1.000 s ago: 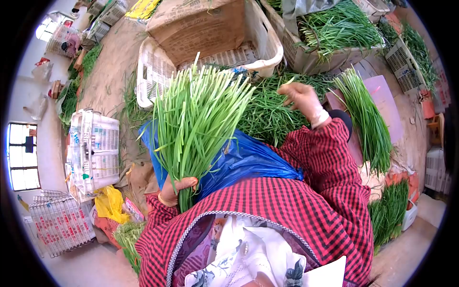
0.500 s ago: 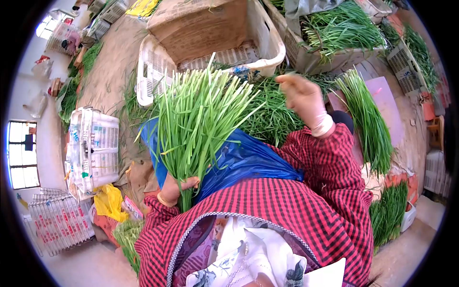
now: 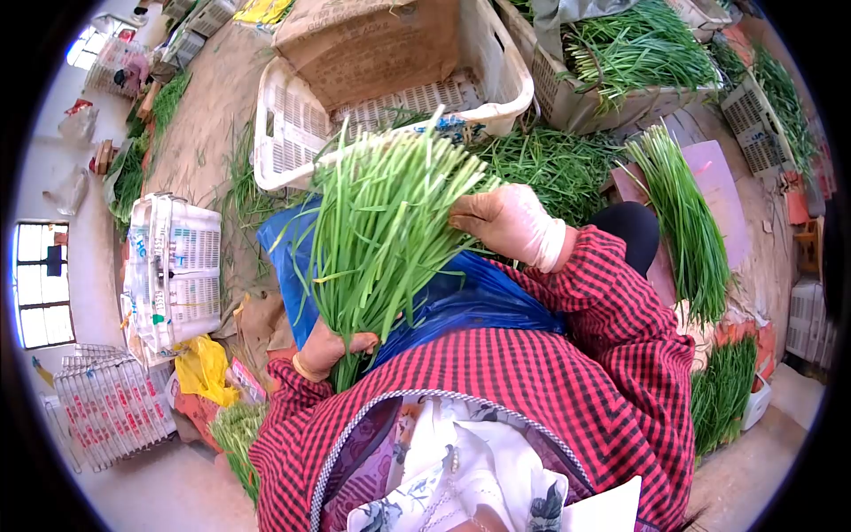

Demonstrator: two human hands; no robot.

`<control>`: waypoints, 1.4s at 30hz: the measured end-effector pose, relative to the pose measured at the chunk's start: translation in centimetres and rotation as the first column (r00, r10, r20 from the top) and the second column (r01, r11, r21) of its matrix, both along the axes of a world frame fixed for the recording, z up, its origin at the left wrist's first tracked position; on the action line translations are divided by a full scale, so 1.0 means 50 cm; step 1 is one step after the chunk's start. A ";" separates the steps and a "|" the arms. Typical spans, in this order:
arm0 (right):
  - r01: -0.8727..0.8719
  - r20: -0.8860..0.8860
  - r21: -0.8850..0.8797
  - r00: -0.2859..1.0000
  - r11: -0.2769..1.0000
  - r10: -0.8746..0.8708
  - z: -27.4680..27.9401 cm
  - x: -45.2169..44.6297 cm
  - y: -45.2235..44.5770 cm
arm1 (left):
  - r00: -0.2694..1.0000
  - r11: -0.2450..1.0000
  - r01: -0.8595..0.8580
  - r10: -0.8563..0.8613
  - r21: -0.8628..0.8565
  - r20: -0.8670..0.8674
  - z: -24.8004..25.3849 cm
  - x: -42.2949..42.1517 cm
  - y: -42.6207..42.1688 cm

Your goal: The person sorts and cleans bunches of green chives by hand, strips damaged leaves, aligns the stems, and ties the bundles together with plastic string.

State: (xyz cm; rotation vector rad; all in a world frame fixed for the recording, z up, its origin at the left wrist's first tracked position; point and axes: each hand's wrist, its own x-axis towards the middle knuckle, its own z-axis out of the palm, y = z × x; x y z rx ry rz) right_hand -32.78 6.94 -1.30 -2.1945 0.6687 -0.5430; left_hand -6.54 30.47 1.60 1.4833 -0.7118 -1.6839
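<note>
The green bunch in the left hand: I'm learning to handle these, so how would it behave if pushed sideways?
The green bunch would likely flex: its stalks look long and thin. Its pale ends might splay further, being fanned out beyond the left hand. Stalks could slip loose; no tie shows.

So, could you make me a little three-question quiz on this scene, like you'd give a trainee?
1. True or false: the left hand holds a chive bunch whose pale ends point away from that hand.

2. What colour is the plastic sheet beneath this bunch?
A) Yellow
B) Blue
C) White

3. What lies across the pink board?

Key:
1. True.
2. B.
3. A second chive bunch.
</note>
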 end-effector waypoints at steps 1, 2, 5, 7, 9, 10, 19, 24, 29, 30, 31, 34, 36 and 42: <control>0.005 -0.040 0.014 0.999 1.000 -0.004 -0.006 -0.008 0.000 | 1.000 1.000 0.006 -0.006 -0.010 -0.024 -0.002 -0.002 -0.001; -0.004 -0.039 0.063 0.999 0.998 0.007 -0.012 -0.017 -0.001 | 0.999 1.000 0.012 -0.013 -0.021 -0.049 -0.005 -0.004 -0.003; 0.026 -0.112 -0.042 0.993 0.999 -0.030 -0.018 -0.045 -0.006 | 0.995 0.997 0.064 -0.061 0.031 -0.084 0.007 -0.008 -0.016; 0.073 -0.162 -0.114 0.983 0.991 -0.091 -0.035 -0.076 -0.033 | 0.993 0.996 0.053 -0.046 0.068 -0.106 0.012 -0.008 -0.017; 0.265 -0.061 -0.258 0.955 0.929 -0.290 -0.085 -0.117 -0.093 | 0.989 0.991 0.044 -0.025 0.125 -0.146 0.019 -0.003 -0.018; 0.353 -0.335 -0.218 0.849 0.910 -0.409 -0.070 -0.141 -0.133 | 0.981 0.986 0.016 0.016 0.165 -0.192 0.033 -0.009 -0.024; -0.078 -0.090 -0.406 0.995 0.911 0.045 0.061 0.013 -0.012 | 0.975 0.970 0.051 0.003 0.236 -0.222 0.032 -0.007 -0.038; -0.272 0.038 -0.314 0.954 0.910 0.299 0.009 0.055 -0.013 | 0.975 0.962 0.133 -0.084 0.240 -0.204 0.028 0.006 -0.031; -0.326 0.155 -0.081 0.929 0.942 0.335 0.030 0.035 -0.012 | 0.966 0.957 0.245 -0.227 0.156 -0.128 0.018 0.020 -0.027; -0.333 0.124 -0.105 0.931 0.937 0.345 0.028 0.027 -0.017 | 0.962 0.958 0.261 -0.248 0.120 -0.116 0.018 0.022 -0.030; -0.342 0.092 -0.129 0.930 0.931 0.355 0.028 0.019 -0.019 | 0.961 0.958 0.262 -0.248 0.119 -0.120 0.014 0.023 -0.030; -0.232 -0.099 -0.434 0.973 0.870 0.210 0.012 -0.007 -0.027 | 0.966 0.966 0.255 -0.252 0.040 -0.062 0.004 0.027 -0.027; -0.183 -0.347 -0.424 0.937 0.887 0.028 0.001 -0.040 -0.049 | 0.961 0.958 0.275 -0.270 0.081 -0.068 0.012 0.044 -0.021; 0.304 -0.497 -0.292 0.762 0.907 -0.415 -0.113 -0.210 -0.179 | 0.963 0.969 0.221 -0.200 0.107 -0.180 0.050 0.051 -0.027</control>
